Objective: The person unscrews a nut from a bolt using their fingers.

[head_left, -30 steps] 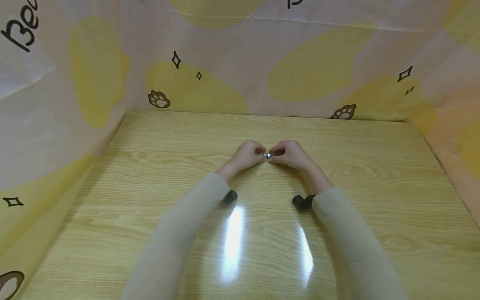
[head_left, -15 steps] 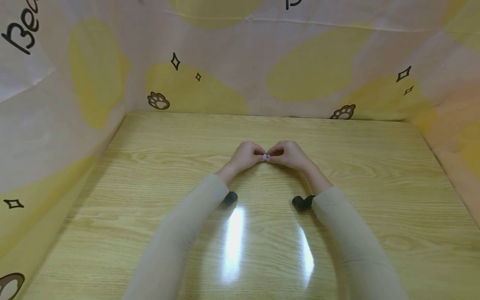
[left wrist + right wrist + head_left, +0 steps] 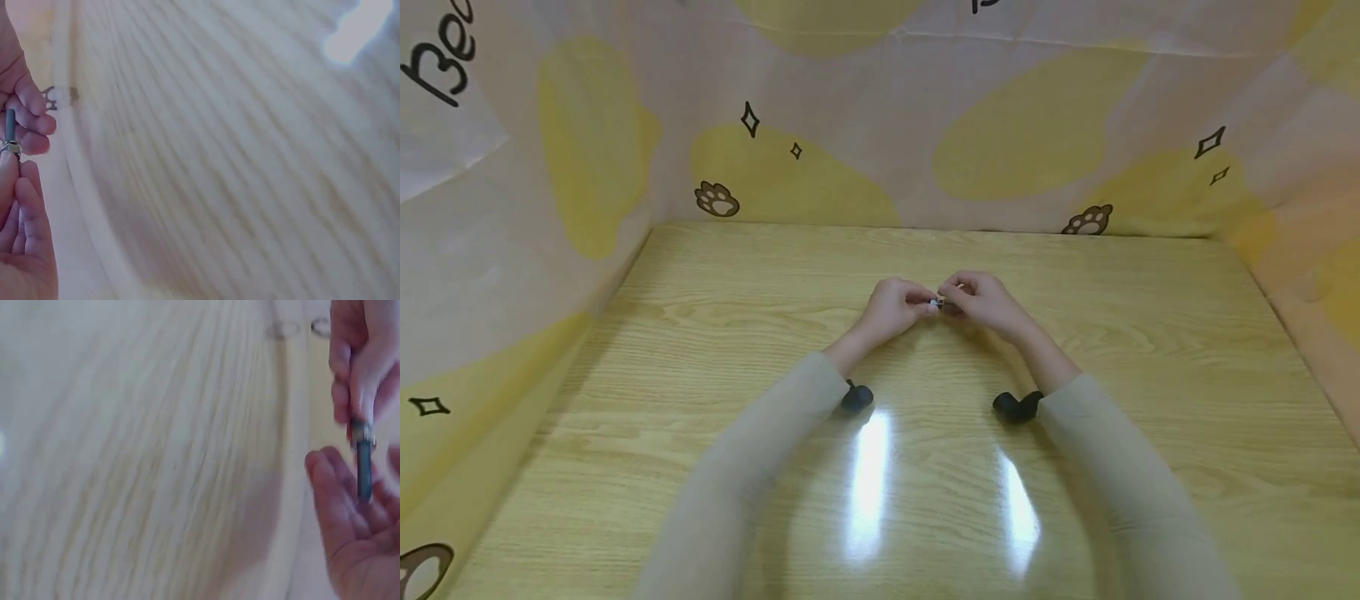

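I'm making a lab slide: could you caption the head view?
Over a wood-grain table, the left hand pinches a small metal piece, the right hand close by its other end.

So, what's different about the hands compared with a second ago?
The right hand has shifted slightly rightward and farther from the person, and its fingers have apparently loosened from the small metal bolt; whether they touch it is unclear. The left hand has barely moved, still pinching the bolt's other end. The table looks unchanged.
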The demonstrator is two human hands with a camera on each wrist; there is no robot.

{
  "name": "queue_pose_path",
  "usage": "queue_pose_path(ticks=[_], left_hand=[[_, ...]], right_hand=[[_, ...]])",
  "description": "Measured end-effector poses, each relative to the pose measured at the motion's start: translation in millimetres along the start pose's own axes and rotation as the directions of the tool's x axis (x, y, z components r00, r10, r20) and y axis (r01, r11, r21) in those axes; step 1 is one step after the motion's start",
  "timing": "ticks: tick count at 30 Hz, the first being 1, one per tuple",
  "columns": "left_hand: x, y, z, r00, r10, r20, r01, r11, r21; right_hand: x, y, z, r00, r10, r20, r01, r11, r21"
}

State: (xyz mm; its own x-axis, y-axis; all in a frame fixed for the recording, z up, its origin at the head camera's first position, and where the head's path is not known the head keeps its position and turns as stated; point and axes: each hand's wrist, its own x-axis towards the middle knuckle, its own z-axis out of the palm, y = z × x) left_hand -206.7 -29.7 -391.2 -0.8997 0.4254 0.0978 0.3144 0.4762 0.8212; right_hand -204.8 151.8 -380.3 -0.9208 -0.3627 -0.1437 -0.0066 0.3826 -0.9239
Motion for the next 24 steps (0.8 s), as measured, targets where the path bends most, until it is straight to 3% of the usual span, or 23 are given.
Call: queue_pose_path(ticks=[8, 12, 15, 21, 24], left_hand=[[-4.8, 11.5, -0.2, 0.998, 0.012, -0.060, -0.016, 0.997, -0.073], [-8.7, 17.1, -3.3, 0.998, 0.010, -0.064, -0.016, 0.996, -0.085], [-11.4, 20.1, -5.6, 0.998, 0.020, -0.064, -0.025, 0.997, -0.080], [-14.7, 23.7, -6.6, 0.996, 0.046, -0.078, -0.051, 0.997, -0.064], [-17.8, 25.6, -7.4, 0.994, 0.059, -0.087, -0.064, 0.997, -0.054]], right_hand=[[-6.7, -10.7, 0.1, 0.995, 0.087, -0.042, -0.075, 0.972, 0.222], [-10.5, -11.3, -2.1, 0.997, 0.067, -0.032, -0.054, 0.950, 0.307], [-13.1, -14.1, -3.3, 0.999, 0.047, -0.008, -0.042, 0.948, 0.315], [-19.6, -25.8, -4.8, 0.990, 0.142, 0.020, -0.139, 0.923, 0.358], [-21.0, -26.4, -2.6, 0.988, 0.150, 0.029, -0.150, 0.912, 0.381]])
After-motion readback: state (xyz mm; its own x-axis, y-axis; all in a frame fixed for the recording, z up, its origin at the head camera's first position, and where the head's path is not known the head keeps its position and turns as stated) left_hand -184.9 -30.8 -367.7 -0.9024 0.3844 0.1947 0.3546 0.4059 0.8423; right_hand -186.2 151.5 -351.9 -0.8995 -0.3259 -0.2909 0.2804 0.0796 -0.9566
